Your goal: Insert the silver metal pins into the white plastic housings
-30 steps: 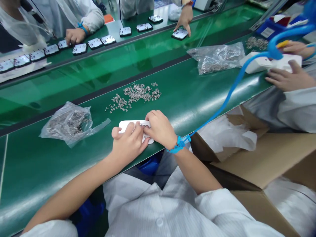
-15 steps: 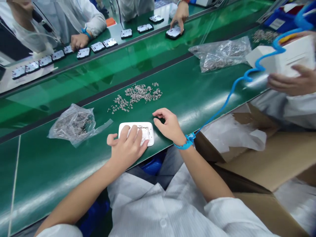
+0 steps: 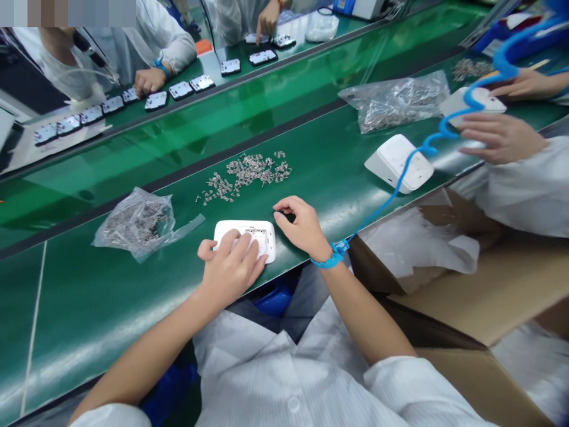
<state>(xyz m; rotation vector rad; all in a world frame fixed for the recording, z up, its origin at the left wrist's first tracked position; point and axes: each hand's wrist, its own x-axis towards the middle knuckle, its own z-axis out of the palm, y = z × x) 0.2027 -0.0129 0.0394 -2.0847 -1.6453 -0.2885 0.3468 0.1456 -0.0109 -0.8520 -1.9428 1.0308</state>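
Observation:
A white plastic housing (image 3: 269, 232) with a recessed compartment lies flat at the near edge of the green bench (image 3: 186, 302). My left hand (image 3: 233, 261) rests over its left and middle part, fingers apart and touching its face, which hides much of it. Just right of the housing, my right hand (image 3: 302, 225) is loosely curled, with a gap between thumb and forefinger. Nothing shows in that gap. A blue coiled-cord wrist strap (image 3: 329, 256) is on my right wrist. Beyond both hands lies a loose pile of small metal parts (image 3: 251, 171).
A plastic bag of metal parts (image 3: 136, 222) sits left, another bag (image 3: 395, 101) far right. A co-worker's hands (image 3: 504, 137) are at the right, near a white wedge-shaped housing (image 3: 402, 163). The blue cord (image 3: 400, 181) crosses the bench. An open carton (image 3: 480, 296) stands below right.
A white wedge-shaped housing now stands on the bench at the right, where the co-worker's hands have shifted. Across the belt, another person's hand has moved left. My hands have barely moved.

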